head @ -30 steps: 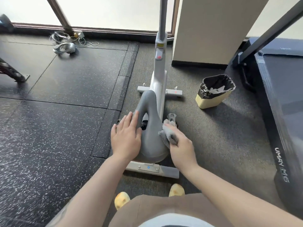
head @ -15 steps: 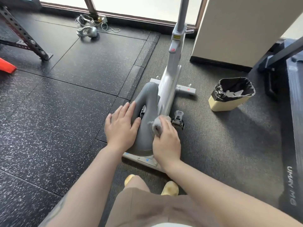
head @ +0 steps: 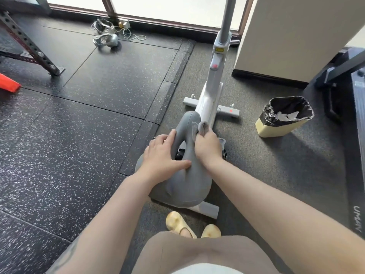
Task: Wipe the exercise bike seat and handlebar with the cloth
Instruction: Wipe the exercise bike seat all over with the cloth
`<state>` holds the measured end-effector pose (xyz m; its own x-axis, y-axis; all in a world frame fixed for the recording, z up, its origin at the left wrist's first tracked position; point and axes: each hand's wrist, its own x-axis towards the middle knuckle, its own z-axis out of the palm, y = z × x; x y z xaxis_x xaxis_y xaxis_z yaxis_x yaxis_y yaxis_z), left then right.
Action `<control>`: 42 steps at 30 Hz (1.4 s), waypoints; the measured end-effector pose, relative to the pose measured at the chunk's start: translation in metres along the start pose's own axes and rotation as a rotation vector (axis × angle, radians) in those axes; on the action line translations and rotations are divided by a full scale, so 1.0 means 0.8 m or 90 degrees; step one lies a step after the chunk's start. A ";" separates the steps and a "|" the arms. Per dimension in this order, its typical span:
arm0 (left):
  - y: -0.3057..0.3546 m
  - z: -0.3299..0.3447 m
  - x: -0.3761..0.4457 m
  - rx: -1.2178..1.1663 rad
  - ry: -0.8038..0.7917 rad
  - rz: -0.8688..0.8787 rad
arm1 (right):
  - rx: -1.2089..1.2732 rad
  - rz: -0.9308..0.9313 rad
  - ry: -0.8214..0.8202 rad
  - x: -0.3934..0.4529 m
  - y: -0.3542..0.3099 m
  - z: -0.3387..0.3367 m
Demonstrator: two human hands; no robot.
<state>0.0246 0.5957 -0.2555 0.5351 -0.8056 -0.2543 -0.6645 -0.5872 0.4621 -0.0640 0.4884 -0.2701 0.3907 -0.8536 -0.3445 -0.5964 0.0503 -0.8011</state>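
Gym floor [head: 79, 135], bin [head: 280, 123] beside bike seat [head: 187, 180]

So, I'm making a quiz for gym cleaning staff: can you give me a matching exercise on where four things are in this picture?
Things:
1. cloth
2. left hand
3. bin
4. orange object

Places:
A. at the far left edge
B. right of the bike, on the floor
C. flat on the seat's left side
D. in the right hand, by the seat's nose

Pairs: 1-D, 2-C, 3-B, 4-A
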 end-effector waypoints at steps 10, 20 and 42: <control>0.005 0.008 0.029 0.022 -0.054 0.035 | -0.068 0.012 0.027 0.012 0.000 0.001; 0.004 0.009 0.034 -0.012 -0.036 0.018 | -0.089 -0.391 -0.054 -0.007 0.019 -0.013; 0.109 0.088 -0.028 0.093 0.406 -0.448 | -0.609 -0.787 -0.328 0.084 -0.050 -0.028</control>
<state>-0.0819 0.5570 -0.2692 0.9908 -0.0954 0.0963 -0.1174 -0.9588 0.2586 -0.0292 0.4173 -0.2504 0.9905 0.1317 -0.0387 0.1221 -0.9742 -0.1899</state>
